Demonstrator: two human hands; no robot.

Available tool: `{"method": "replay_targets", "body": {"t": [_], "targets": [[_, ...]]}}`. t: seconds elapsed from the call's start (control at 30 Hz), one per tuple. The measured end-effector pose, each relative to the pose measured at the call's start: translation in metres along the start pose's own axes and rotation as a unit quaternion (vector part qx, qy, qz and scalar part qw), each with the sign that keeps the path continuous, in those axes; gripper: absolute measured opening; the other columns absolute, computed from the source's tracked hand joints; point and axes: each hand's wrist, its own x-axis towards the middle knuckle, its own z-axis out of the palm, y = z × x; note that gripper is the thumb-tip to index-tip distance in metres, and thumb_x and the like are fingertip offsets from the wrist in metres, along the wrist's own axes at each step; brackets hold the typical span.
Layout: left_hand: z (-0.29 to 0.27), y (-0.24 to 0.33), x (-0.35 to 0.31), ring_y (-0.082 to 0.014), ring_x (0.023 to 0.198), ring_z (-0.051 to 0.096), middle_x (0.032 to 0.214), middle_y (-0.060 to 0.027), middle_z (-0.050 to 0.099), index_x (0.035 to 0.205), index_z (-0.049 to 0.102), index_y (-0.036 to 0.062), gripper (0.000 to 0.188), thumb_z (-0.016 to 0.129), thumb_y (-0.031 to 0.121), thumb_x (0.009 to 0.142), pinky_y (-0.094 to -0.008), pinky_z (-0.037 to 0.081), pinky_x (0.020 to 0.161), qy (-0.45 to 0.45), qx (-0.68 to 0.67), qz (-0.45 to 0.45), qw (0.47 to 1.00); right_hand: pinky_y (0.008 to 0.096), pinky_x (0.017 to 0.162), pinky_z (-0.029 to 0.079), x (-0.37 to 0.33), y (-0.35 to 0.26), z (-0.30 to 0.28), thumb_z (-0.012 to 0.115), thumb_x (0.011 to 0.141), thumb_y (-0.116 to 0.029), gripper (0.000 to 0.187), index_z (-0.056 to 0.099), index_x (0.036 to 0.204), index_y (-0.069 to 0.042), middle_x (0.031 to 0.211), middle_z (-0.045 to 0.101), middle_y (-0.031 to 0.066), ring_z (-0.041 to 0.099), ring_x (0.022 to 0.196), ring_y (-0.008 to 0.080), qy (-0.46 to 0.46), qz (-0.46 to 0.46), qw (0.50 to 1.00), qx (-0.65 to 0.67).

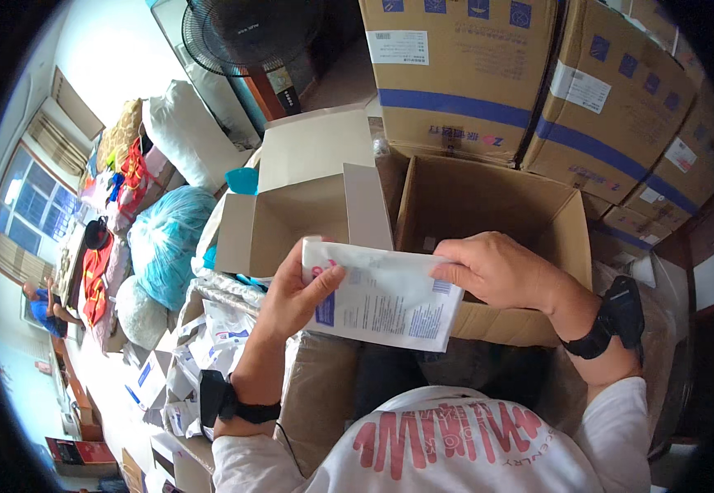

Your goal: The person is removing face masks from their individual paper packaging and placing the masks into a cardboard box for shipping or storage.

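Observation:
A flat white packet with printed text and a purple patch is held level in front of my chest. My left hand grips its left end, thumb on top. The right hand pinches the far right corner between thumb and fingers. Just beyond the packet stands a small box, pale inside, with its flaps folded up. To the right of that box is a larger brown carton with its top open. The packet and my hands overlap the near edges of both, and the underside of the packet is hidden.
Tall brown cartons with blue bands stand stacked behind and to the right. Several white packets lie heaped at my left. Farther off are a blue bundle, a black fan and a seated person in blue.

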Motion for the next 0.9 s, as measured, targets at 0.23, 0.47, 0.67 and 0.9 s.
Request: {"method": "replay_targets", "body": {"t": [0.23,0.47,0.67,0.9], "targets": [[0.051,0.027,-0.008,-0.0299,0.098,0.051,0.101,-0.0143,0.055,0.101,0.054,0.0063,0.027,0.059,0.014,0.075,-0.0382,0.04,0.084,-0.15,0.443,0.241,0.85,0.0412,0.06,0.045,-0.018,0.005,0.03,0.049,0.082,-0.022,0.024,0.057,0.076,-0.001,0.073,0.057,0.0214,0.057,0.071,0.0365,-0.058,0.005,0.998,-0.013],[0.065,-0.028,-0.031,-0.0344,0.069,0.056,0.075,-0.0142,0.059,0.087,0.054,0.0067,0.019,0.044,0.023,0.086,-0.0419,0.044,0.06,-0.255,0.395,0.102,0.876,0.0389,0.059,0.047,-0.041,0.006,0.061,0.051,0.081,-0.024,0.02,0.057,0.075,-0.005,0.07,0.058,0.0147,0.059,0.068,0.0315,-0.108,-0.053,0.983,-0.138],[0.051,-0.084,-0.026,-0.0105,0.068,0.043,0.069,-0.0023,0.05,0.081,0.052,0.0021,0.027,0.039,0.023,0.092,-0.0271,0.04,0.065,-0.082,0.108,-0.049,0.99,0.0313,0.052,0.047,-0.043,-0.011,0.068,0.051,0.08,-0.026,0.021,0.053,0.066,-0.01,0.06,0.054,0.0058,0.058,0.058,0.0193,0.03,-0.243,0.923,-0.298],[-0.014,-0.071,0.013,-0.0095,0.063,0.04,0.064,-0.0047,0.045,0.078,0.048,0.0,0.027,0.04,0.022,0.091,-0.0246,0.037,0.057,0.211,0.158,0.125,0.957,0.0272,0.05,0.043,-0.073,-0.049,0.056,0.053,0.078,-0.027,0.018,0.053,0.072,-0.01,0.062,0.049,0.0011,0.053,0.057,0.0149,0.043,-0.293,0.921,-0.253]]}}
